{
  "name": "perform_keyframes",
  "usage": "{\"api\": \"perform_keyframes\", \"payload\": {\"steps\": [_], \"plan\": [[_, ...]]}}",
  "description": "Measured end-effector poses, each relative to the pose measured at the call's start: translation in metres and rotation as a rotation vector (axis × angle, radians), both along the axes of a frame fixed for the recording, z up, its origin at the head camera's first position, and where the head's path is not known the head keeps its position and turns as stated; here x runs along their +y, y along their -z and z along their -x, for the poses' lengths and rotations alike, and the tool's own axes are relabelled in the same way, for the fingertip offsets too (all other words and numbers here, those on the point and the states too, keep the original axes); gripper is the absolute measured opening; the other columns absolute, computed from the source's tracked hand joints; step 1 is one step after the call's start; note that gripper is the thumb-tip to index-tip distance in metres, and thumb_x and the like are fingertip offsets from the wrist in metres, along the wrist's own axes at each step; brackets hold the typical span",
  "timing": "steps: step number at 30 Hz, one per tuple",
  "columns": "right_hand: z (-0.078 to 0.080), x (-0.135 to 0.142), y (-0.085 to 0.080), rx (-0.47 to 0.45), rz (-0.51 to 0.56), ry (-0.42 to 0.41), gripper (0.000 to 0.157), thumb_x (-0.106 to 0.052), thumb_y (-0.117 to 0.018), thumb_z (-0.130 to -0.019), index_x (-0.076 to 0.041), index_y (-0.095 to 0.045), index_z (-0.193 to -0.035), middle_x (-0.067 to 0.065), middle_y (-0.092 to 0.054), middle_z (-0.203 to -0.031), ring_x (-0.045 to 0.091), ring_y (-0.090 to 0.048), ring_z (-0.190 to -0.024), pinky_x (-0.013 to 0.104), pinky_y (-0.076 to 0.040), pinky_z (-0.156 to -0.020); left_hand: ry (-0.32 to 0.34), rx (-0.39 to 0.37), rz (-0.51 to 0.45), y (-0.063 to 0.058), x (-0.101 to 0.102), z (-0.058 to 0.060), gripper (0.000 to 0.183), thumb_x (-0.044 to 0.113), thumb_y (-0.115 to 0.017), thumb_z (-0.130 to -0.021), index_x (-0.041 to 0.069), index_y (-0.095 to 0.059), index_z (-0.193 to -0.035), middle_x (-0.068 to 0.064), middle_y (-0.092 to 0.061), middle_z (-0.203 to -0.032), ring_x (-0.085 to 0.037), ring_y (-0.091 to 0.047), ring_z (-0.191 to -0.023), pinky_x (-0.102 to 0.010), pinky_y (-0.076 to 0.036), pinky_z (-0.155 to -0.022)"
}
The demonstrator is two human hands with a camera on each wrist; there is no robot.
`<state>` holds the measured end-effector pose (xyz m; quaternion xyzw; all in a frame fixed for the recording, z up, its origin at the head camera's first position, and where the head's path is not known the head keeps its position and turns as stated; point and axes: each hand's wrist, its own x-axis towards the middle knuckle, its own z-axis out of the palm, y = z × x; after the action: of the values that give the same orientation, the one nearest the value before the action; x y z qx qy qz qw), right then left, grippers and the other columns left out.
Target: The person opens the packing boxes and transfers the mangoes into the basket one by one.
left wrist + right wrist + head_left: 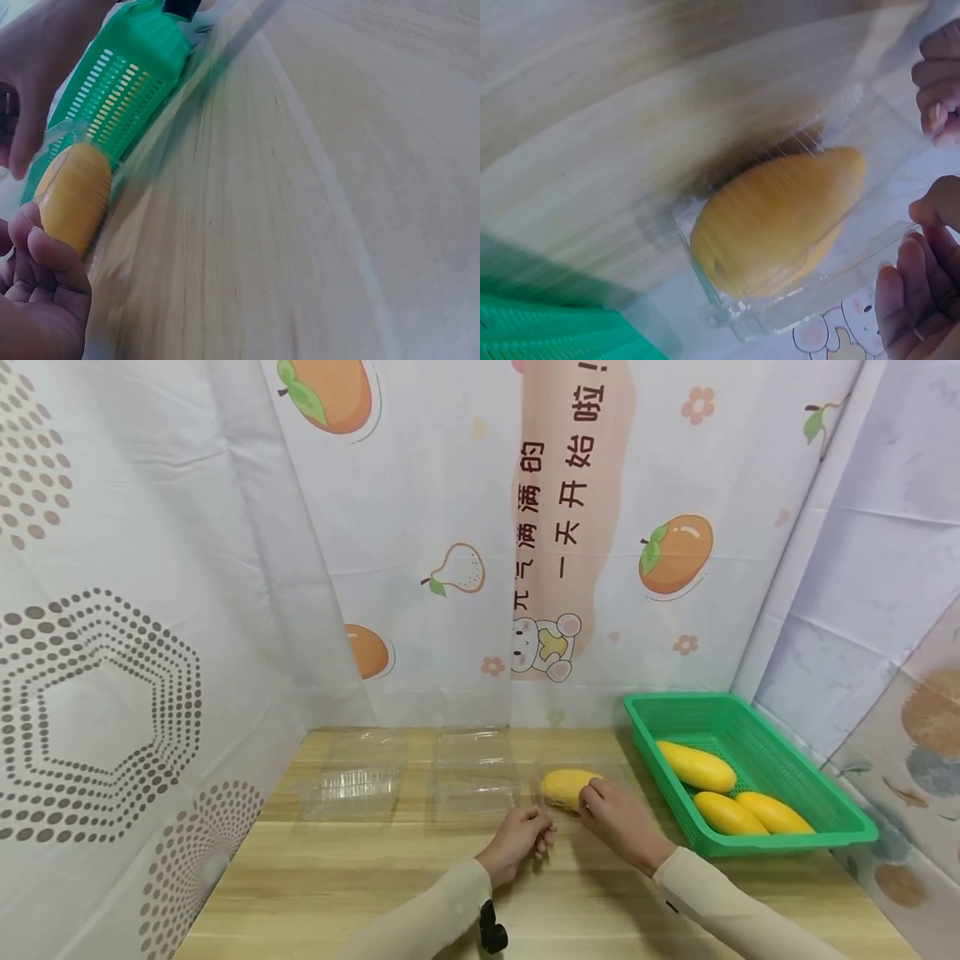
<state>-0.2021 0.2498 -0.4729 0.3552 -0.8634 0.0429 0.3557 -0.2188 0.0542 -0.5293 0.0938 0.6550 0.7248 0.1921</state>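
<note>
A yellow mango (562, 787) lies in a clear plastic clamshell box (885, 142), the right one of three in the head view. My right hand (618, 822) is over the box's right side; its thumb and fingers pinch the edge of the clear lid (855, 274) in the right wrist view. At the box's front left corner, my left hand (519, 839) has curled fingers, thumb against forefinger, and appears to pinch the clear rim. The left wrist view shows this hand (45, 292) close beside the mango (75, 195). The thin plastic is hard to make out.
A green plastic basket (795, 841) stands at the right and holds three mangoes (697, 767). Two clear clamshell boxes, a middle one (476, 777) and a left one (356, 785), stand with lids raised on the wooden table (337, 877). Printed curtains (435, 485) enclose the table.
</note>
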Motion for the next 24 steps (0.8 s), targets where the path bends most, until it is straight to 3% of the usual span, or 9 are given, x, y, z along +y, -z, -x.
{"api": "perform_keyframes", "payload": {"steps": [4, 13, 19, 24], "plan": [[0.000, 0.003, -0.008, -0.033, 0.008, 0.005, 0.024, 0.001, -0.076, -0.072, -0.011, -0.055, -0.076, -0.004, -0.044, -0.072, 0.007, -0.040, -0.060, 0.019, -0.037, -0.050, -0.005, -0.002, 0.000, -0.002, 0.001, -0.001, 0.019, 0.015, -0.053, -0.096, 0.001, -0.064, -0.087, -0.003, -0.060, -0.071, -0.007, -0.049, -0.055, -0.020, -0.042, -0.049], [0.003, 0.006, -0.024, 0.005, 0.003, -0.018, 0.021, 0.001, -0.073, -0.072, -0.012, -0.056, -0.076, -0.006, -0.047, -0.073, 0.006, -0.042, -0.060, 0.018, -0.038, -0.048, -0.016, -0.011, -0.023, 0.001, 0.002, -0.003, 0.015, 0.009, -0.054, -0.091, 0.000, -0.062, -0.083, -0.003, -0.058, -0.068, -0.007, -0.047, -0.053, -0.018, -0.042, -0.046], [0.016, 0.008, -0.053, -0.003, 0.045, 0.011, 0.013, -0.003, -0.073, -0.078, -0.010, -0.063, -0.083, -0.001, -0.053, -0.078, 0.010, -0.047, -0.064, 0.024, -0.043, -0.053, -0.022, -0.005, -0.023, 0.000, 0.003, -0.004, 0.017, 0.012, -0.054, -0.093, 0.001, -0.063, -0.083, -0.005, -0.061, -0.072, -0.008, -0.048, -0.054, -0.019, -0.042, -0.048], [0.028, 0.015, -0.064, 0.009, 0.068, 0.035, 0.015, -0.007, -0.078, -0.076, -0.009, -0.067, -0.085, 0.001, -0.060, -0.083, 0.016, -0.056, -0.072, 0.031, -0.049, -0.061, -0.022, -0.005, -0.031, 0.002, 0.005, -0.005, 0.017, 0.013, -0.055, -0.094, 0.001, -0.063, -0.085, -0.005, -0.061, -0.071, -0.009, -0.049, -0.054, -0.020, -0.043, -0.048]]}}
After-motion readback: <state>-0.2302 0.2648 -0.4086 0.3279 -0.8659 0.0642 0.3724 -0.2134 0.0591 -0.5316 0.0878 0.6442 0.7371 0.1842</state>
